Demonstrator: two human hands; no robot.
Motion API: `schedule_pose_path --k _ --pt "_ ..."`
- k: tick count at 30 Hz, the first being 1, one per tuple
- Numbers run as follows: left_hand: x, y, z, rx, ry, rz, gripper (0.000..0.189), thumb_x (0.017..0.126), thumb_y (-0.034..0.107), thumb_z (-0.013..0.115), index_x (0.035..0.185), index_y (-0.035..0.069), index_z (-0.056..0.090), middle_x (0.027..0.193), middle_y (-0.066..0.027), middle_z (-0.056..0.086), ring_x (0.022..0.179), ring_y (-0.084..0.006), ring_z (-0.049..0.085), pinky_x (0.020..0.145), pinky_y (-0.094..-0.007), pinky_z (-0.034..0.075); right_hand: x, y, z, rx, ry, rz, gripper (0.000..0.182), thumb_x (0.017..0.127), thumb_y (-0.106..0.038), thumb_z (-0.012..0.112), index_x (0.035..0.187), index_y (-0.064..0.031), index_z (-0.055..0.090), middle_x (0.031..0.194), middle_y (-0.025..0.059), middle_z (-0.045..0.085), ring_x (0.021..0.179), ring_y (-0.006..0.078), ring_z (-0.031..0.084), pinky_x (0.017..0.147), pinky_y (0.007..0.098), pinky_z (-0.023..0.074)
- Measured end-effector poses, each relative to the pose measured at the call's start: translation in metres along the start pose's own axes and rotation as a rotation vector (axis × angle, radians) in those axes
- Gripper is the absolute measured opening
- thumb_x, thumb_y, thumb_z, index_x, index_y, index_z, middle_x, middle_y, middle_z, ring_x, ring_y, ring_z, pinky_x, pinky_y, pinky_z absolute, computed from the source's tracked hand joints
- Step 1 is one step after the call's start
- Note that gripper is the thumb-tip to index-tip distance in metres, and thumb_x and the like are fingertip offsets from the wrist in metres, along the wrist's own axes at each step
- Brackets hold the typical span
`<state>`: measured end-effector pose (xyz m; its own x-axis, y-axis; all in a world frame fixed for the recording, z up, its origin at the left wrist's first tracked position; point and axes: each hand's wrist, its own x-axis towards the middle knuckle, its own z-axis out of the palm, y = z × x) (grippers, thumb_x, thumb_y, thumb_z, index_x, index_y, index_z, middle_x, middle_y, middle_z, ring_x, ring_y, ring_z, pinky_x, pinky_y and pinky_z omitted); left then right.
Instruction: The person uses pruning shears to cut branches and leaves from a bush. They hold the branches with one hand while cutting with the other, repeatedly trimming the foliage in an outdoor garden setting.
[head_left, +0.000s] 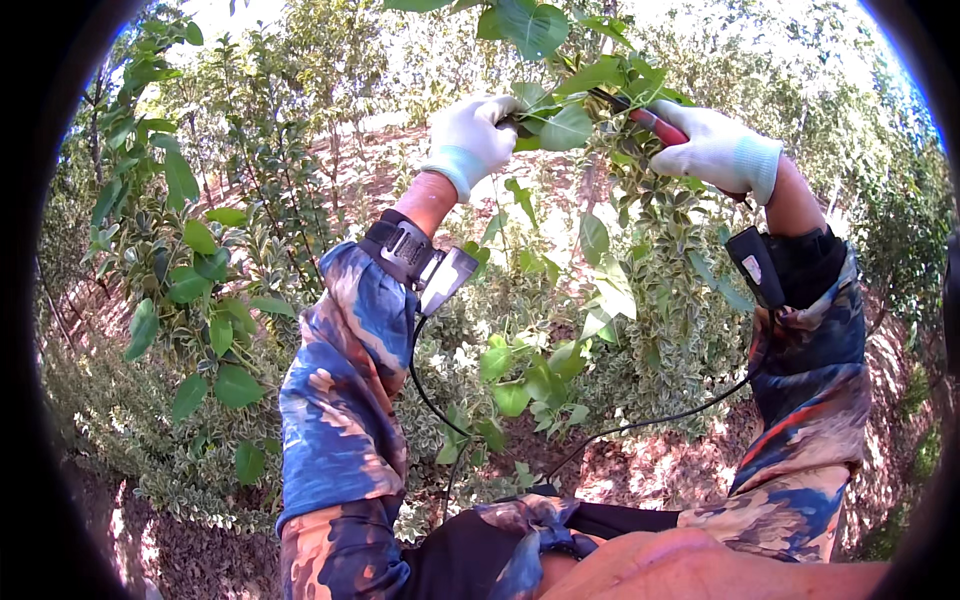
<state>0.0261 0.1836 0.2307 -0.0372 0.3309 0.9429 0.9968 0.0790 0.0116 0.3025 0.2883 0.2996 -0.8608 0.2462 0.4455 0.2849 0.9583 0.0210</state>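
Both hands are raised at the top of the head view in white knit work gloves with pale turquoise cuffs. My left hand (478, 139) is closed around a leafy green vine (566, 127), its thumb and fingers partly behind the leaves. My right hand (712, 146) grips red-handled pruning shears (660, 126). Their dark blades point left and up into the foliage, and leaves partly cover them. Whether the blades are apart or together cannot be made out. Long vine shoots (551, 375) with broad leaves hang below, between my forearms.
Variegated shrubs (667, 330) stand close in front of me. More broad-leaved vine (217, 300) hangs at the left. Black cables (660, 422) run from devices strapped on my wrists (448, 279) toward my body. Dry leaf litter (652, 469) covers the sunlit ground.
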Motion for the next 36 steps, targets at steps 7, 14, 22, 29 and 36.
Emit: schedule_pose_path --k 7,14,22,29,36 --pt "0.003 0.028 -0.009 0.129 0.025 0.098 0.02 0.079 0.015 0.057 0.093 0.015 0.071 0.086 -0.0092 0.067 0.081 -0.0291 0.065 0.071 -0.0379 0.052 0.023 -0.026 -0.004 -0.218 0.079 -0.005 0.057 0.075 -0.025 0.059 0.127 -0.0063 0.045 0.092 0.0206 0.063 0.086 0.0338 0.062 0.078 0.0396 0.0482" --pt "-0.001 0.03 -0.004 0.137 0.068 0.152 0.016 0.079 0.015 0.057 0.09 0.015 0.069 0.081 -0.0078 0.064 0.075 -0.0294 0.064 0.066 -0.0391 0.051 0.031 -0.032 0.005 -0.165 0.128 -0.043 0.051 0.074 -0.028 0.063 0.115 0.0007 0.053 0.089 0.0182 0.065 0.086 0.0309 0.064 0.077 0.0379 0.0494" --pt "0.004 0.023 -0.016 0.225 -0.002 0.128 0.02 0.077 0.013 0.056 0.092 0.015 0.068 0.082 -0.007 0.063 0.077 -0.0279 0.064 0.068 -0.0393 0.051 0.006 -0.005 0.021 0.702 0.053 -0.007 0.021 0.077 -0.019 0.069 0.087 -0.0039 0.058 0.062 -0.0031 0.052 0.042 0.0044 0.047 0.038 0.0195 0.0364" --pt "0.002 -0.015 -0.027 0.133 -0.1 0.204 0.02 0.078 0.003 0.051 0.093 0.005 0.064 0.078 -0.0117 0.062 0.073 -0.0292 0.062 0.069 -0.0383 0.049 -0.028 0.01 0.027 0.722 0.031 0.031 0.026 0.076 -0.018 0.069 0.095 -0.0027 0.06 0.067 -0.002 0.054 0.046 0.0042 0.047 0.043 0.0201 0.0378" --pt "-0.025 -0.057 -0.044 0.352 -0.073 0.374 0.006 0.073 0.012 0.055 0.076 0.013 0.059 0.069 -0.0068 0.057 0.062 -0.0283 0.06 0.054 -0.0391 0.046 -0.064 0.06 0.042 0.945 0.03 0.125 0.026 0.08 -0.018 0.065 0.099 -0.001 0.058 0.066 -0.0006 0.053 0.049 0.0078 0.05 0.048 0.0233 0.0413"
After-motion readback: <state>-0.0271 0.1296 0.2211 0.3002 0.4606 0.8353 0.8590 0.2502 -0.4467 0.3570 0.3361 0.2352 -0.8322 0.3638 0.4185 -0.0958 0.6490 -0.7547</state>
